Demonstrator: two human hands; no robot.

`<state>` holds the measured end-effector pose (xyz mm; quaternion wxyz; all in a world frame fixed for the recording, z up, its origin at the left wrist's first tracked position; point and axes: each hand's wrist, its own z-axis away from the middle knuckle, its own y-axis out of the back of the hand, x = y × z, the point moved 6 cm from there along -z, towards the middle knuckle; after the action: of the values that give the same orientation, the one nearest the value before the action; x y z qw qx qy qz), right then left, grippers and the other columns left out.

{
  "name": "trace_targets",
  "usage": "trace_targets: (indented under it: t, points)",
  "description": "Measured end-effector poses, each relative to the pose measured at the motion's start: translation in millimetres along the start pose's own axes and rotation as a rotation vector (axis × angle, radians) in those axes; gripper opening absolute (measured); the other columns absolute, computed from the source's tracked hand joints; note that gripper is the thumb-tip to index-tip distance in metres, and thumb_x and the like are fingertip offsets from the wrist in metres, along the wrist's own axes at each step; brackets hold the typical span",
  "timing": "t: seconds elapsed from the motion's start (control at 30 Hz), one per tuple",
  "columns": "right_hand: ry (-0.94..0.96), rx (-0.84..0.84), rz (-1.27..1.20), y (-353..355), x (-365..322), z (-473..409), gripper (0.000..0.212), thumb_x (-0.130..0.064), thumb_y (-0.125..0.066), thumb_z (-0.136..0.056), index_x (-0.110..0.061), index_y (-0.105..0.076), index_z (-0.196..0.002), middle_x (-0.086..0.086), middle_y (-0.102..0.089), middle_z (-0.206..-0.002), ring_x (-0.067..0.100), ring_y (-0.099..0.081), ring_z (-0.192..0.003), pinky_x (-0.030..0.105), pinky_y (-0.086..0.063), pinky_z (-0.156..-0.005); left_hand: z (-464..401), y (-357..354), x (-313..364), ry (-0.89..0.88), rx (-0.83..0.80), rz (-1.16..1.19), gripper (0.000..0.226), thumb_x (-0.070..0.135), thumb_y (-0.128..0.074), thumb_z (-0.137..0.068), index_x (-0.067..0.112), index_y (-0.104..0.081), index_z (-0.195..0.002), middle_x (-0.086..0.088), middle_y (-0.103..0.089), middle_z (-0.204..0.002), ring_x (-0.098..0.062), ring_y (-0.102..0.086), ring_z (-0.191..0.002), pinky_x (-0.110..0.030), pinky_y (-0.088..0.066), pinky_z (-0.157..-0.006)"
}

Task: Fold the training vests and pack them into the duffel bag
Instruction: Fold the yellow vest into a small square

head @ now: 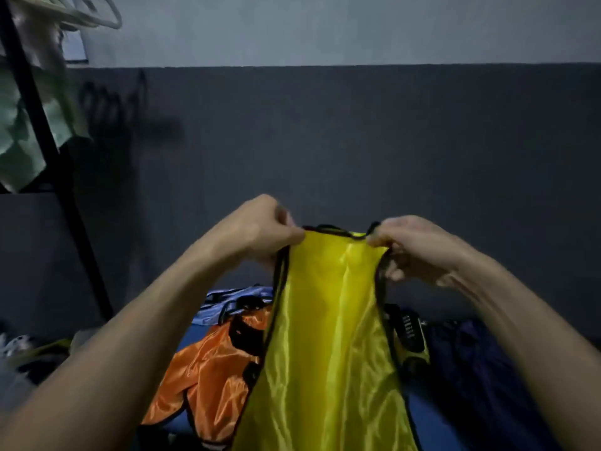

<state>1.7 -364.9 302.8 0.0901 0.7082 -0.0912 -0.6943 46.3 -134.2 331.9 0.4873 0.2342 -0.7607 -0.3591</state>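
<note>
Up high, the left hand (pixel 260 229) and right hand (pixel 413 249) each pinch a top corner of the yellow vest (pixel 325 336), letting it hang straight for folding; an orange vest (pixel 208 362) lies at eight o'clock below.

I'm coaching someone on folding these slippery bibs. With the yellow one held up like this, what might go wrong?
1. The yellow vest is glossy and held only at its top edge by the left hand and right hand; it may slip free.
2. Its lower part hangs over the orange vest, so laying it down could tangle the two.
3. The light is dim, so lining up the edges may be hard.
</note>
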Motion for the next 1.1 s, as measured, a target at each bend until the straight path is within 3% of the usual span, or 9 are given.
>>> trace_targets:
  t: [0.1, 0.2, 0.3, 0.47, 0.6, 0.7, 0.87, 0.97, 1.1]
  points:
    - [0.069, -0.051, 0.049, -36, -22, 15, 0.019, -0.005, -0.066, -0.094, -0.012, -0.049, -0.086, 0.009, -0.057, -0.057, 0.021, -0.064, -0.045, 0.026, -0.049, -0.040, 6, -12, 27, -0.045, -0.095, 0.167, 0.021, 0.023, -0.068, -0.087, 0.007, -0.071, -0.073, -0.008, -0.063, -0.064, -0.024, -0.065, -0.058, -0.047, -0.062, -0.063]
    - [0.117, 0.041, 0.058, -44, -32, 17, 0.023, -0.001, -0.064, -0.093, -0.010, -0.048, -0.106, 0.012, -0.061, -0.059, 0.026, -0.065, -0.045, 0.029, -0.052, -0.041, 10, -17, 34, -0.076, -0.108, 0.289, 0.018, 0.019, -0.072, -0.089, 0.010, -0.072, -0.073, -0.008, -0.063, -0.063, -0.023, -0.063, -0.056, -0.038, -0.059, -0.058]
    - [0.183, 0.038, 0.093, -47, -36, 18, 0.026, -0.001, -0.061, -0.094, -0.012, -0.052, -0.116, 0.012, -0.063, -0.063, 0.028, -0.068, -0.050, 0.032, -0.056, -0.044, 12, -16, 35, -0.123, -0.081, 0.362, 0.013, 0.018, -0.074, -0.091, 0.008, -0.075, -0.082, -0.015, -0.072, -0.072, -0.025, -0.067, -0.061, -0.043, -0.061, -0.063]
    - [0.278, -0.023, 0.143, -42, -46, 25, 0.015, -0.011, -0.063, -0.099, -0.009, -0.059, -0.113, 0.014, -0.073, -0.078, 0.029, -0.072, -0.062, 0.036, -0.059, -0.055, 15, -17, 31, -0.168, -0.139, 0.481, 0.010, 0.015, -0.070, -0.097, 0.006, -0.075, -0.098, -0.011, -0.076, -0.082, -0.014, -0.066, -0.065, -0.031, -0.058, -0.064]
    - [0.367, -0.050, 0.128, -40, -53, 29, 0.011, -0.007, -0.064, -0.099, -0.004, -0.058, -0.107, 0.025, -0.074, -0.086, 0.029, -0.071, -0.067, 0.038, -0.060, -0.060, 18, -18, 30, -0.219, -0.159, 0.527, 0.014, 0.013, -0.065, -0.100, 0.004, -0.074, -0.106, -0.009, -0.076, -0.085, -0.012, -0.064, -0.068, -0.026, -0.054, -0.066]
    - [0.388, -0.021, 0.101, -43, -49, 29, 0.008, -0.006, -0.065, -0.098, -0.001, -0.063, -0.104, 0.021, -0.075, -0.085, 0.027, -0.071, -0.068, 0.039, -0.062, -0.064, 19, -19, 29, -0.230, -0.128, 0.560, 0.014, 0.014, -0.063, -0.101, 0.007, -0.074, -0.107, -0.011, -0.077, -0.090, -0.013, -0.065, -0.074, -0.031, -0.052, -0.072]
    - [0.387, 0.124, 0.039, -37, -44, 25, 0.004, -0.004, -0.064, -0.097, -0.003, -0.066, -0.100, 0.023, -0.070, -0.077, 0.024, -0.069, -0.059, 0.031, -0.057, -0.050, 21, -15, 30, -0.303, -0.051, 0.509, 0.017, 0.017, -0.064, -0.100, 0.017, -0.067, -0.117, -0.006, -0.065, -0.078, -0.021, -0.060, -0.074, -0.036, -0.052, -0.072]
    - [0.364, 0.120, -0.028, -39, -40, 21, 0.007, -0.002, -0.062, -0.097, -0.002, -0.068, -0.101, 0.016, -0.068, -0.073, 0.023, -0.071, -0.059, 0.030, -0.058, -0.053, 24, -16, 34, -0.330, -0.038, 0.480, 0.025, 0.015, -0.064, -0.101, 0.018, -0.060, -0.125, 0.002, -0.063, -0.073, -0.015, -0.060, -0.070, -0.031, -0.054, -0.066]
    - [0.378, 0.136, -0.102, -46, -32, 20, 0.006, 0.001, -0.064, -0.095, -0.001, -0.068, -0.100, 0.017, -0.070, -0.075, 0.025, -0.071, -0.062, 0.032, -0.060, -0.057, 26, -22, 34, -0.325, 0.007, 0.496, 0.023, 0.013, -0.066, -0.099, 0.016, -0.062, -0.122, -0.002, -0.060, -0.076, -0.015, -0.062, -0.071, -0.038, -0.056, -0.066]
